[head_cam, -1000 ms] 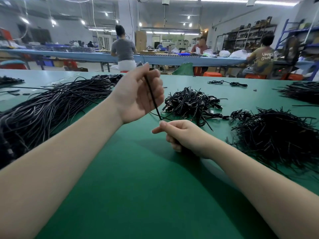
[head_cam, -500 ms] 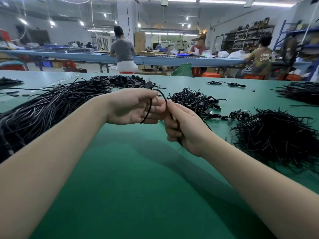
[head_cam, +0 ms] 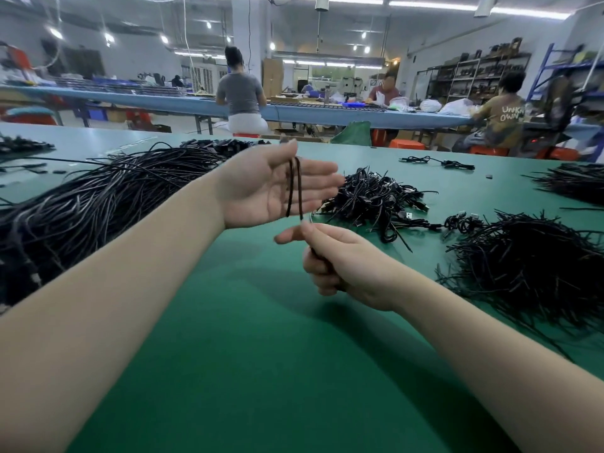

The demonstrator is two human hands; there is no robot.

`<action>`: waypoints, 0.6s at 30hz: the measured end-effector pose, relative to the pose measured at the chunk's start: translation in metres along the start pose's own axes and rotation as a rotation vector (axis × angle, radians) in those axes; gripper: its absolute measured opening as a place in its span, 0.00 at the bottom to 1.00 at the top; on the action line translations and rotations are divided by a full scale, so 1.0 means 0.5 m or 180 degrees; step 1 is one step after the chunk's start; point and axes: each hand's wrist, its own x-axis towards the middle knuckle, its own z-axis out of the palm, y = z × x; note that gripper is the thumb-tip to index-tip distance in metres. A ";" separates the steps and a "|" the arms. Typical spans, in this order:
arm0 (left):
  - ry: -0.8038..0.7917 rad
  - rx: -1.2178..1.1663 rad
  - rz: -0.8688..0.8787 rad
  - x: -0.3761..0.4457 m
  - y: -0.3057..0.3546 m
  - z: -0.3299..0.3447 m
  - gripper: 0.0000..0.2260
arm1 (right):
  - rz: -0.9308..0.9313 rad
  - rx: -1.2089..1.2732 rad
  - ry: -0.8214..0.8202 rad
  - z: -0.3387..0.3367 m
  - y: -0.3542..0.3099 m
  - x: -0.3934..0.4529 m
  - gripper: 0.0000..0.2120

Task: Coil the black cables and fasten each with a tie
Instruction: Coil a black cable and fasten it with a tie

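Observation:
A thin black cable (head_cam: pixel 293 188) hangs in two strands across the palm of my left hand (head_cam: pixel 261 191). That hand is raised above the green table (head_cam: pixel 261 354), palm turned toward me and fingers straight, with the thumb pinching the cable's top against the forefinger. Just below it, my right hand (head_cam: pixel 340 259) has its fingers curled round the cable's lower run and pinches it at the fingertips. A big bundle of loose long cables (head_cam: pixel 98 204) lies at the left. A heap of coiled, tied cables (head_cam: pixel 372 197) sits behind my hands. At the right lies a mound of black ties (head_cam: pixel 529 266).
Another black pile (head_cam: pixel 575 181) lies at the far right edge, and a single cable (head_cam: pixel 438 162) lies further back. Small black pieces (head_cam: pixel 23 147) sit at the far left. Beyond the table, people work at a long blue bench (head_cam: pixel 327 111).
My left hand has opened flat and turned palm toward me, with the cable now draped across it. My right hand has dropped away below it, drawing the cable down.

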 end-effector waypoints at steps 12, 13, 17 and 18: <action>-0.0346 0.1789 -0.1215 -0.007 -0.018 0.022 0.26 | -0.0125 -0.1265 0.1231 -0.073 -0.056 -0.010 0.21; -0.0108 0.1743 -0.1199 0.000 -0.024 0.022 0.27 | -0.0160 -0.1143 0.1255 -0.066 -0.065 -0.008 0.19; 0.0791 0.1091 -0.0401 0.018 -0.023 0.021 0.22 | -0.0508 -0.0846 0.0976 -0.023 -0.078 -0.005 0.15; 0.0939 0.0765 -0.0138 0.019 -0.016 0.019 0.21 | -0.0585 -0.0846 0.0852 -0.011 -0.075 -0.003 0.15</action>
